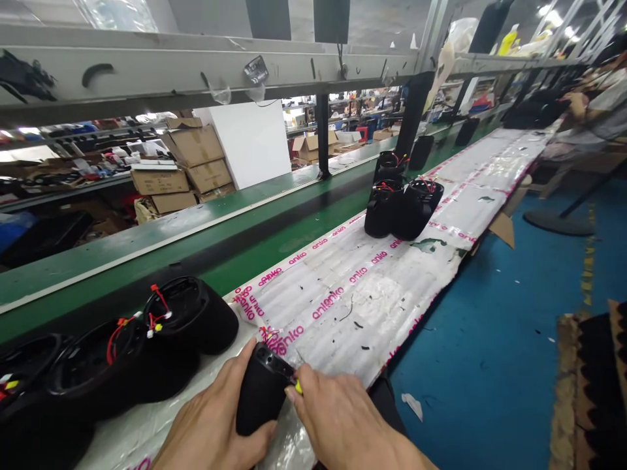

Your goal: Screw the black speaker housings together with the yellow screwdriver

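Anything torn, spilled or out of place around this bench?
Yes. The white printed covering looks torn beside the farther group of black housings: a ragged dark-green patch shows. Loose black scraps litter it, and a white scrap lies stray on the blue floor.

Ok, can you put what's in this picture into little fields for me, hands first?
Left hand: grips a black, rounded, fabric-covered housing
Right hand: pinches a small yellow piece, mostly hidden, by the housing's top
Left side: black, open-topped housings with coloured wires
Underneath: white plastic sheeting with pink lettering
Behind: long green belt; stacked brown cardboard boxes
Floor: blue
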The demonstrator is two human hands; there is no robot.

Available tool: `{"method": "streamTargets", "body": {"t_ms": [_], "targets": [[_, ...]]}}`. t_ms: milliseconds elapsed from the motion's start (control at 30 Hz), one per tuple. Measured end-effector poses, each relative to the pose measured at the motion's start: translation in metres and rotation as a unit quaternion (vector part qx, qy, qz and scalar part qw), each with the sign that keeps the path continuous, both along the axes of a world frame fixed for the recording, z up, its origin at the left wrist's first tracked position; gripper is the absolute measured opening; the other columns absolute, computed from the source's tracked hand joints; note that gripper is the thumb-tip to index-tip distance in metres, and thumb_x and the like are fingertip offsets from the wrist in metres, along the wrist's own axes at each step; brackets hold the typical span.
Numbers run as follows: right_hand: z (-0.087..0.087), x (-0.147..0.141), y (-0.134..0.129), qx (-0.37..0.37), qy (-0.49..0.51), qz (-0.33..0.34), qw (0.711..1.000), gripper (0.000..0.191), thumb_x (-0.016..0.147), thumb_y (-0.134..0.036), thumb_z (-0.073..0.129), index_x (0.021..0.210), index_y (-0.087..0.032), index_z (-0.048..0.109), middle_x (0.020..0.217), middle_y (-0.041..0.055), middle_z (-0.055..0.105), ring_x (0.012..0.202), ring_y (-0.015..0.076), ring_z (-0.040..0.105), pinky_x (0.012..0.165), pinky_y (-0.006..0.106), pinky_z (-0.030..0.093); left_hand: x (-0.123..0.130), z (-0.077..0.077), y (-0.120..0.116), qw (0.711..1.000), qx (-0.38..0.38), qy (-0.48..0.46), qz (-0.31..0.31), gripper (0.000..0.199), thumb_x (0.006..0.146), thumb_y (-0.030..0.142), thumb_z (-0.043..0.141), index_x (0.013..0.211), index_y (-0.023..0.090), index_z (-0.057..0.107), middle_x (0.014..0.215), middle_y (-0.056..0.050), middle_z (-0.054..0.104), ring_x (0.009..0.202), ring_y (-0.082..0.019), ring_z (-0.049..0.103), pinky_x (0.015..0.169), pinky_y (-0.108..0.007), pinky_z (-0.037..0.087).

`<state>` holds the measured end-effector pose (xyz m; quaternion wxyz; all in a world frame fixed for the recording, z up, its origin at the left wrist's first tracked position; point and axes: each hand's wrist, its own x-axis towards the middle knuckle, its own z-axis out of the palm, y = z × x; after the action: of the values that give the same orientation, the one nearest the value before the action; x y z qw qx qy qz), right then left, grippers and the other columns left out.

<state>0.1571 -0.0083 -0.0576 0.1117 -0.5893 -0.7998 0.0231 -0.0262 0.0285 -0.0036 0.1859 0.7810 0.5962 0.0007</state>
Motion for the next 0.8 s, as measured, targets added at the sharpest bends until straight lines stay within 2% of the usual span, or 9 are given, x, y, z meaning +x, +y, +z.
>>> {"method": "streamTargets", "body": {"t_ms": [200,400,500,667,800], "targets": [[-0.007,0.003,0.000,0.012,0.034,0.014,0.999,0.010,0.101,-0.028,0.049,0.098,-0.024,0.040,0.069,-0.0021,0.065,0.054,0.0213,0.066,0.048,0.035,0.029,-0.005,-0.004,0.002,1.000,0.007,-0.008,-0.002,0.088,0.078,0.038,0.060,0.155,0.028,0.019,0.155,-0.003,0.045,0.132,-0.027,0.055,0.106,-0.038,0.051],[-0.001,0.001,-0.001,-0.024,0.042,0.016,0.999,0.006,0.101,-0.026,0.046,0.099,-0.023,0.042,0.071,-0.0004,0.066,0.056,0.0224,0.067,0.048,0.035,0.024,-0.011,-0.011,0.002,0.999,0.034,-0.002,-0.015,0.088,0.078,0.040,0.061,0.155,0.030,0.019,0.154,-0.003,0.047,0.130,-0.027,0.058,0.099,-0.036,0.056],[-0.002,0.000,-0.001,-0.010,0.030,0.017,0.999,0.007,0.100,-0.028,0.047,0.099,-0.023,0.042,0.068,-0.0005,0.065,0.052,0.0225,0.065,0.046,0.036,0.023,-0.012,-0.013,0.003,0.999,0.041,-0.008,-0.024,0.089,0.078,0.041,0.063,0.155,0.030,0.019,0.152,-0.002,0.049,0.128,-0.027,0.059,0.098,-0.035,0.057],[-0.005,-0.003,-0.003,0.019,0.016,0.006,1.000,0.009,0.100,-0.027,0.048,0.095,-0.024,0.041,0.065,-0.0008,0.063,0.049,0.0214,0.064,0.044,0.035,0.026,-0.011,-0.009,0.002,0.998,0.042,-0.016,-0.033,0.087,0.079,0.041,0.062,0.154,0.032,0.019,0.152,-0.002,0.050,0.127,-0.026,0.060,0.101,-0.038,0.055],[0.003,-0.006,-0.004,-0.022,-0.010,0.005,1.000,0.006,0.099,-0.025,0.049,0.096,-0.023,0.044,0.066,0.0006,0.064,0.049,0.0233,0.065,0.042,0.036,0.030,-0.009,-0.005,0.001,0.999,0.031,-0.024,-0.031,0.086,0.079,0.041,0.062,0.153,0.034,0.018,0.152,-0.003,0.049,0.122,-0.027,0.063,0.098,-0.040,0.057]]}}
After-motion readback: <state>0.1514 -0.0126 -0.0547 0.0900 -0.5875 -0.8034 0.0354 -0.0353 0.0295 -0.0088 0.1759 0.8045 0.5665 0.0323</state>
